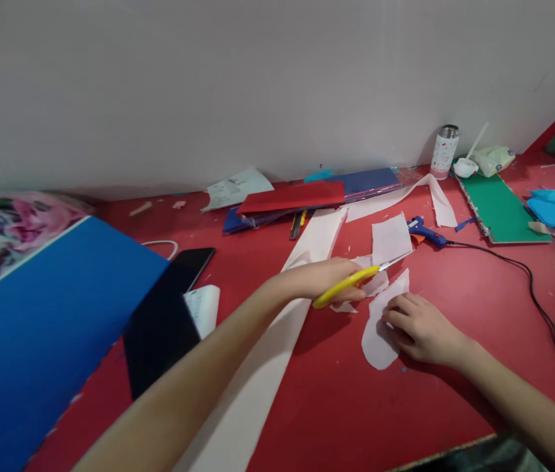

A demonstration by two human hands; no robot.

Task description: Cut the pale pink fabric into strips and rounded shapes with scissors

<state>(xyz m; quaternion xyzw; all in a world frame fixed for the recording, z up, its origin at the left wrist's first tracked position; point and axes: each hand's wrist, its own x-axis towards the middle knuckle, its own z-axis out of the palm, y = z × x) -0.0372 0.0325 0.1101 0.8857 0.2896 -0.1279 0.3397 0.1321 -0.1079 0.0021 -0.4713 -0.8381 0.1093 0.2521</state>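
Observation:
My left hand (334,278) is closed on a pair of scissors (349,286) with yellow handles, its fingers partly hidden behind them. The metal blades point right, over pale paper. Curled fingers of my right hand (420,324) grip the right edge of a pale pink paper cutout (380,337), rounded at its near end and pointed at the far one. Just beyond the blades is a squarish pale paper piece (391,237). Several paper scraps (374,284) lie beside and under my left hand.
A long white strip (267,380) runs beneath my left forearm. Left are a blue board (61,301) and a black tablet-like panel (159,341). A blue glue gun (426,233) trails its cord rightward. Behind stand a bottle (443,154), a green board (504,208) and a utility knife (297,224).

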